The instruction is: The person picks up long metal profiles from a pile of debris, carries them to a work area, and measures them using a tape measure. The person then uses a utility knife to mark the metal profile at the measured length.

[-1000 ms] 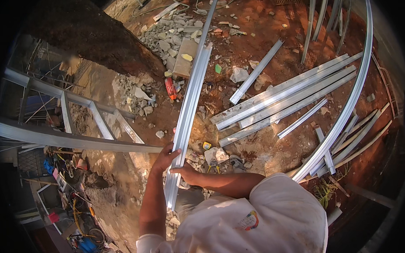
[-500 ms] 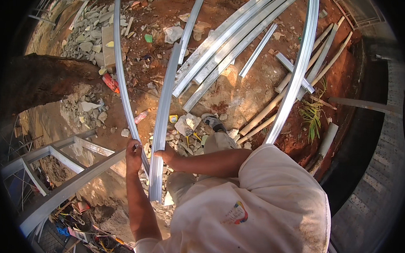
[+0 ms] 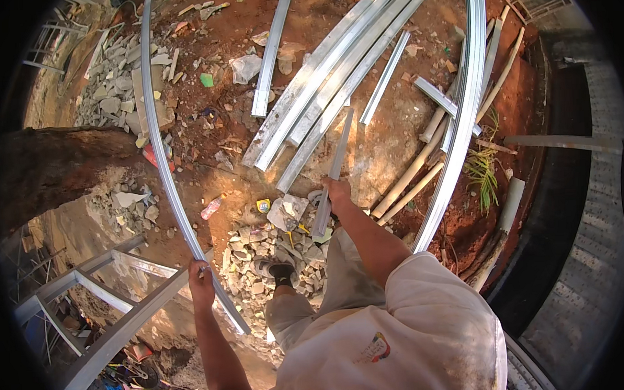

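My right hand is closed around a short grey metal channel, held tilted over the rubble in front of my legs. My left hand is closed beside a long, thin metal channel, which runs from the far left down past the fingers. A small pale spot shows at the fingertips, too small to name. Whether those fingers also touch the long channel is unclear. Another long metal channel runs along my right side.
Several metal channels lie on the earth ahead, with wooden poles to their right. Broken stones surround my feet. A yellow tape measure lies near a plastic bottle. A welded metal frame stands at left.
My right hand has carried the short channel to the right, away from my left hand and the long left channel. My left hand stays closed, slightly lower in view.
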Tool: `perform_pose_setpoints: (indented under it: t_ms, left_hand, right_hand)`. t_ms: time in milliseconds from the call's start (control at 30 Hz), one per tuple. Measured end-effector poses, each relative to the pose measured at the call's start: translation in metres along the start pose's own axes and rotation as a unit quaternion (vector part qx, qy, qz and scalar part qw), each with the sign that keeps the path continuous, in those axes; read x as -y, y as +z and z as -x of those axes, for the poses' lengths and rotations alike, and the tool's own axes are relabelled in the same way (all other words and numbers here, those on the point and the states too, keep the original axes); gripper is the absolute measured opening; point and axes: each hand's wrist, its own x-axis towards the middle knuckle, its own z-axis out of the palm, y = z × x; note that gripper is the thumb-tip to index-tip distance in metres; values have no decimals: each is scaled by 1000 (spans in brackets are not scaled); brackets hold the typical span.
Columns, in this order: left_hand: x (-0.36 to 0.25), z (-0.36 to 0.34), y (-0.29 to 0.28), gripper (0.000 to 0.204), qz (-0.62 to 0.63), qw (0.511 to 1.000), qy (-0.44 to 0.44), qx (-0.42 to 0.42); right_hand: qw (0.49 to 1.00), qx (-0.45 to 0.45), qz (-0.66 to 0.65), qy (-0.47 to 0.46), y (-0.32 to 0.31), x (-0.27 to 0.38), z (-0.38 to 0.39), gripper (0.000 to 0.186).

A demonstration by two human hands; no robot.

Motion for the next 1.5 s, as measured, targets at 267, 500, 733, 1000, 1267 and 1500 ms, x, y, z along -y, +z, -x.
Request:
perform_pose_setpoints:
  t_ms: [267, 500, 733, 1000, 1267, 1500]
  left_hand:
    - [13, -2, 14, 17, -23, 1000, -2, 0]
    - [6, -15, 30, 13, -19, 1000, 7, 9]
    - [-7, -14, 32, 9, -46, 999, 22, 1]
    - [-2, -11, 34, 11, 3, 1000, 14, -2]
    - [-32, 9, 36, 18, 12, 998, 47, -39]
    - [-66, 21, 23, 37, -22, 996, 4, -89]
  right_hand:
    - [984, -97, -49, -141, -38, 51, -16, 74]
    - [941, -227, 143, -204, -74, 35, -108, 61]
    - [866, -272, 369, -201, -100, 131, -142, 68]
    - [745, -269, 579, -192, -76, 190, -171, 88]
    - [857, -66, 478, -181, -31, 74, -57, 80]
    - [691, 163, 646, -280, -42, 42, 35, 61]
